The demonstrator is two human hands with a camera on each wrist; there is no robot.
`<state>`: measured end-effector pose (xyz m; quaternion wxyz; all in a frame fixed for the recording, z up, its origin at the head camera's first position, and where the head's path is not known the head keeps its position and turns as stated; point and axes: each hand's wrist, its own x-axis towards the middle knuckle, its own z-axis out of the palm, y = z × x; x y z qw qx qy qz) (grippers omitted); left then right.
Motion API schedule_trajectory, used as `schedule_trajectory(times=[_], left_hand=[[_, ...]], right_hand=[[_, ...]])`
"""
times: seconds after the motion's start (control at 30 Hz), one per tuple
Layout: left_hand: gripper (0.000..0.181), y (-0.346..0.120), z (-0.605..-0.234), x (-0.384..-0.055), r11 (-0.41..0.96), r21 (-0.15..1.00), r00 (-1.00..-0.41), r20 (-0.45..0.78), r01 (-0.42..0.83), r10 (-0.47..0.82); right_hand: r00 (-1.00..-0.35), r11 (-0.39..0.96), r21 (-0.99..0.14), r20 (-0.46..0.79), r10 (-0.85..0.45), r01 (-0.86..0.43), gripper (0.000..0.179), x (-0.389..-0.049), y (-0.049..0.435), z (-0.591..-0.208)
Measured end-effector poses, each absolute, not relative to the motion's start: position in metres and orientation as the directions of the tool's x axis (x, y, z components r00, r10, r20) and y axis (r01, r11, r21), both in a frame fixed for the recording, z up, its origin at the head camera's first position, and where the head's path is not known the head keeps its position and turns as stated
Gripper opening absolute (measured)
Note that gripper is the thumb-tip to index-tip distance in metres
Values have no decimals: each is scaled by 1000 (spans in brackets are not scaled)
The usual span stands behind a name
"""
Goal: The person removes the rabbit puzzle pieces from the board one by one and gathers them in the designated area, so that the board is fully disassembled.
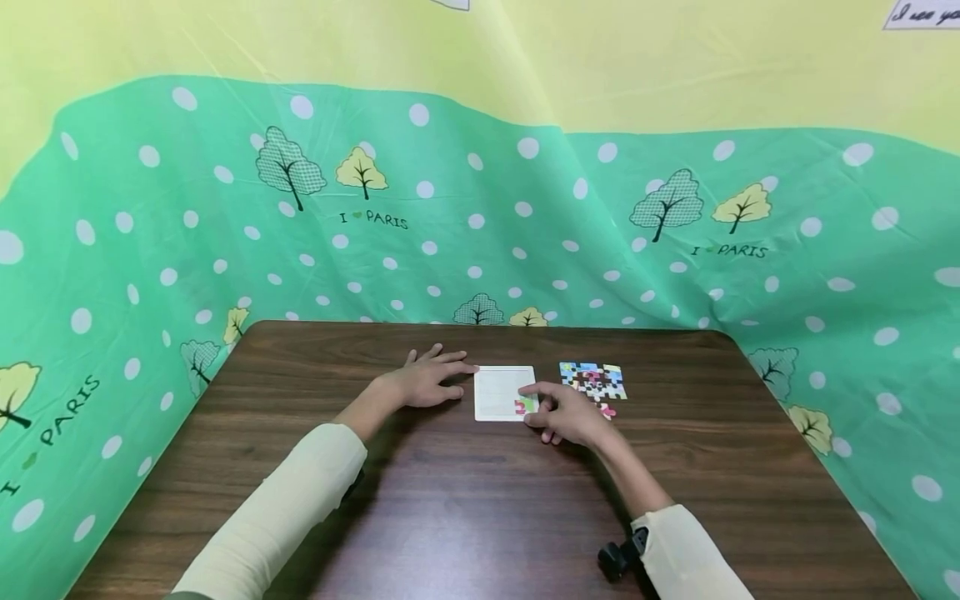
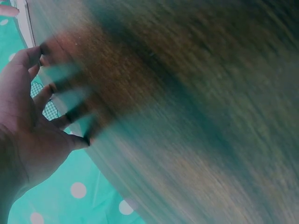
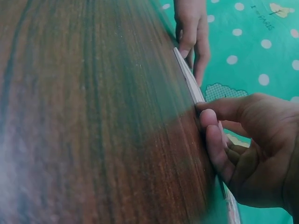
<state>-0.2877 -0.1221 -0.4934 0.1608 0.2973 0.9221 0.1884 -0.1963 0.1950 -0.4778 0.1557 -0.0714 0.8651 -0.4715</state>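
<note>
A square white puzzle tray (image 1: 497,390) lies on the brown table. Pink and green jigsaw pieces (image 1: 523,405) sit in its lower right corner. My left hand (image 1: 429,379) rests on the table with spread fingers, one fingertip at the tray's upper left edge. Its fingers also show splayed in the left wrist view (image 2: 42,107). My right hand (image 1: 566,412) bends over the tray's right edge, thumb and index finger to either side of the pieces, the other fingers curled under. From the right wrist, the thin white tray edge (image 3: 189,79) runs up to its fingertips.
More loose jigsaw pieces (image 1: 592,379) lie grouped to the right of the tray. One pink piece (image 1: 606,411) is just below that group, close by the right hand. Behind the table (image 1: 465,517) hangs a green and yellow cloth (image 1: 450,183) with white dots and trees.
</note>
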Motion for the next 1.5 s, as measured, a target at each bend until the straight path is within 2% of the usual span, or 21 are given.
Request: schedule_trajectory(times=[0.4,0.97,1.2,1.5], left_hand=[[56,-118,-468,-269,779,394,-771,-224,488,596],[56,-121,-478,-280,749,455,-753,-222,482,619],[55,-128,-500,-294,726,448,-745,-175,521,643],[56,-120,-477,-278,768,421,-761,-232,483,606]], right_hand=[[-940,586,-810,-208,-270,11,46,-198,195,-476],[-938,588,-809,-191,-289,-17,44,-197,196,-476],[-938,609,-793,-195,-286,-21,44,-198,196,-476],[-939,601,-799,-188,-287,-24,44,-197,198,-477]])
